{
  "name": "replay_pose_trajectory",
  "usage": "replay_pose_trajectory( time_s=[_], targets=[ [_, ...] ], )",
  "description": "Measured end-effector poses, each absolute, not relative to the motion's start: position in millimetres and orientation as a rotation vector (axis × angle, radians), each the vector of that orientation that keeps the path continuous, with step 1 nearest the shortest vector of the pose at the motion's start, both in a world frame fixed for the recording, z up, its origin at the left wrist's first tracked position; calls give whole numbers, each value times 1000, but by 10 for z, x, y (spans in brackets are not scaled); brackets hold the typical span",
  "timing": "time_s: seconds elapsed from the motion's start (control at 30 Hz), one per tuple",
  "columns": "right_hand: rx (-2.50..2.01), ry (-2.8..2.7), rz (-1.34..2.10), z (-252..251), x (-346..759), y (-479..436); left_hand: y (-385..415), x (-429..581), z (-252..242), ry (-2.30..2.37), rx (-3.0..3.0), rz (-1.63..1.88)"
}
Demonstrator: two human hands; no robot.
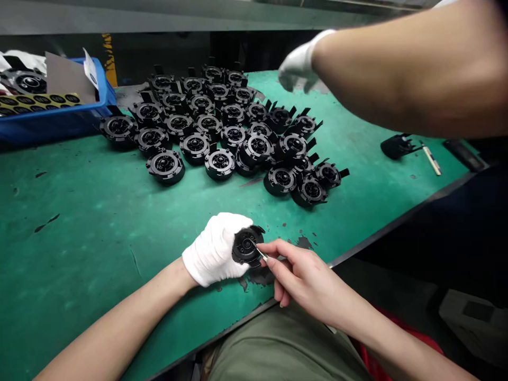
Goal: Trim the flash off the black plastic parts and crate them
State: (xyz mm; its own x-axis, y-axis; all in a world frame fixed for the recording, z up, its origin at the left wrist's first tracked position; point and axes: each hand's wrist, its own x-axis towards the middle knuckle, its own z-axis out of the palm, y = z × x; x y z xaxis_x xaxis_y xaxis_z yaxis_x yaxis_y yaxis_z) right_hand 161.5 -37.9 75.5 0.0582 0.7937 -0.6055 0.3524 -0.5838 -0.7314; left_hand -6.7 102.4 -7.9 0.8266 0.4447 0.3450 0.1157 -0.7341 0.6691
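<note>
Two fingertips of our right hand (301,272) pinch a thin metal tool (261,254), tip on the centre of a black round part (246,246). Our gloved left hand (216,248) clasps that part from 9 o'clock, face toward us, likely to steady it under the tip, above the near edge of the green mat (79,222). Pile of same parts (222,127) at 12, within reach; blue bin (59,114) at 10. At 1 a co-worker's gloved hand (299,66) hovers, fingers loose.

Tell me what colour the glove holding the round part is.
White. The glove shows best in the head view.
</note>
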Motion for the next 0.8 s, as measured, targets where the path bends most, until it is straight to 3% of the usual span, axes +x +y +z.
replay_pose_trajectory(
  time_s=[0.53,0.8],
  targets=[
    [-1939,-1160,1534,731,1651,-412,990,-122,-250,457,2363,698],
    [-1815,-810,1399,505,1794,-537,1029,-198,-205,491,2306,606]
  ],
)
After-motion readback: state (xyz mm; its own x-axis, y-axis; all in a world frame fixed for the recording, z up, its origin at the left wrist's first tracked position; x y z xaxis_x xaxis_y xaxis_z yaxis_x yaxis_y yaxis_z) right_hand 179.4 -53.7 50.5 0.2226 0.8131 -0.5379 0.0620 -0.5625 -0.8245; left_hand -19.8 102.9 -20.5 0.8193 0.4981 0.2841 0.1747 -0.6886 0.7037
